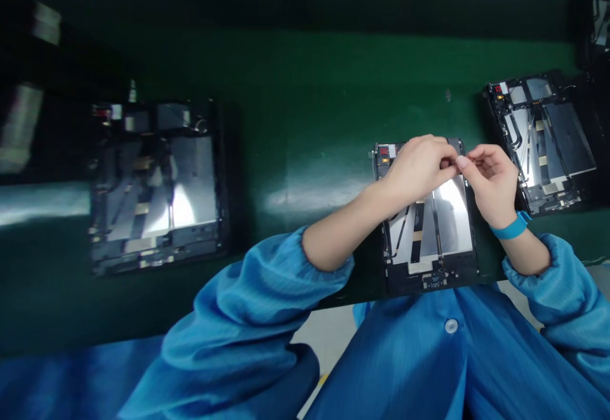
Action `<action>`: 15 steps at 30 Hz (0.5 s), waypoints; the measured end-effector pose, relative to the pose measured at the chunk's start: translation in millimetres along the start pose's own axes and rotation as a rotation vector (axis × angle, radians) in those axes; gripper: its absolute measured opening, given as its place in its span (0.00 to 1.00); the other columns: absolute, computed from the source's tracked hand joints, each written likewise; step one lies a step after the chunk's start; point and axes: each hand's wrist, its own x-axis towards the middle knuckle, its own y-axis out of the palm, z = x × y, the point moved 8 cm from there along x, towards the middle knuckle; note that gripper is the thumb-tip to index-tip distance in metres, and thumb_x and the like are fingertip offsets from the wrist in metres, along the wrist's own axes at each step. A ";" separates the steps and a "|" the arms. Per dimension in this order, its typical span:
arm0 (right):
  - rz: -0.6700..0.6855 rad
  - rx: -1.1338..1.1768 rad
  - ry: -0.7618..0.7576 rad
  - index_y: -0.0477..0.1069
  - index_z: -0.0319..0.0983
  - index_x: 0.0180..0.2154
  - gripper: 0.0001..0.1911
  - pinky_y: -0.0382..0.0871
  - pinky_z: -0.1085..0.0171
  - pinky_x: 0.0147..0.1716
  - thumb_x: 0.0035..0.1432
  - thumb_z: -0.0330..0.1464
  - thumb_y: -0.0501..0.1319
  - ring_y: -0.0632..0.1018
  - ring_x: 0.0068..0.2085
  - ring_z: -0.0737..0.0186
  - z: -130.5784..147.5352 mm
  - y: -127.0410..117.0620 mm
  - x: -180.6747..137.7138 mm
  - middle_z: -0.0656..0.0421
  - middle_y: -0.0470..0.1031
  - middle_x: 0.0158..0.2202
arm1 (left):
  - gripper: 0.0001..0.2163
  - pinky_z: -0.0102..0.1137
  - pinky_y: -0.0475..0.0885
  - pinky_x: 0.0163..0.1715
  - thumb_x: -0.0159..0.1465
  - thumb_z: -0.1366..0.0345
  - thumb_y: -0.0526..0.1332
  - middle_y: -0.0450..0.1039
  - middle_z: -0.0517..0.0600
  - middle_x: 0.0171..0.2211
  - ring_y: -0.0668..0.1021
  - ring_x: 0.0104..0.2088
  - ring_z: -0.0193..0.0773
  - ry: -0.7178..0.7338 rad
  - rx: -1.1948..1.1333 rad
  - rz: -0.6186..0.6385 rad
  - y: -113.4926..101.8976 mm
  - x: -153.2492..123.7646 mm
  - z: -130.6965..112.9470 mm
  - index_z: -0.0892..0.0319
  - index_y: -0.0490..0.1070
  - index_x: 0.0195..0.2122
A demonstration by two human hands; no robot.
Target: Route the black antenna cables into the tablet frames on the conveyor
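Observation:
An opened tablet-like device (451, 216) lies in front of me, its silver plate, black flat cables and small circuit parts exposed. Over its top right corner, my left hand (422, 162) is closed, thumb and fingers pinched together. My right hand (493, 182), with a blue band at the wrist, meets it there from the right, its thumb and forefinger also pinched. Whatever lies between the fingertips is too small or too hidden to name. Both hands cover the upper right part of the device.
A second opened device (569, 134) lies to the right, close to my right hand. Another device (193, 175), blurred, is on the left of the green bench (295, 121). Dark blurred objects are at the far left, and a further device (601, 20) stands at the top right.

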 end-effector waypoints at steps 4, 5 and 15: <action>0.048 -0.022 0.032 0.72 0.43 0.39 0.08 0.73 0.64 0.34 0.56 0.31 0.66 0.77 0.35 0.65 -7.0 4.9 5.7 0.62 0.76 0.35 | 0.08 0.36 0.71 0.39 0.62 0.69 0.62 0.79 0.51 0.30 0.79 0.35 0.43 -0.120 0.031 -0.026 -3.2 -2.2 12.5 0.60 0.83 0.33; 0.072 -0.038 0.048 0.73 0.43 0.39 0.09 0.72 0.64 0.33 0.54 0.29 0.66 0.75 0.34 0.65 -9.4 6.3 6.7 0.62 0.75 0.34 | 0.08 0.36 0.72 0.39 0.62 0.69 0.62 0.79 0.51 0.30 0.80 0.35 0.43 -0.141 0.036 -0.019 -3.9 -2.9 14.2 0.59 0.83 0.33; 0.164 -0.006 0.136 0.74 0.42 0.35 0.09 0.72 0.63 0.35 0.51 0.31 0.69 0.73 0.33 0.66 -14.2 5.3 9.4 0.62 0.76 0.34 | 0.09 0.36 0.72 0.39 0.62 0.71 0.61 0.81 0.52 0.32 0.81 0.35 0.44 -0.183 0.043 0.028 -4.1 -2.9 14.5 0.60 0.83 0.33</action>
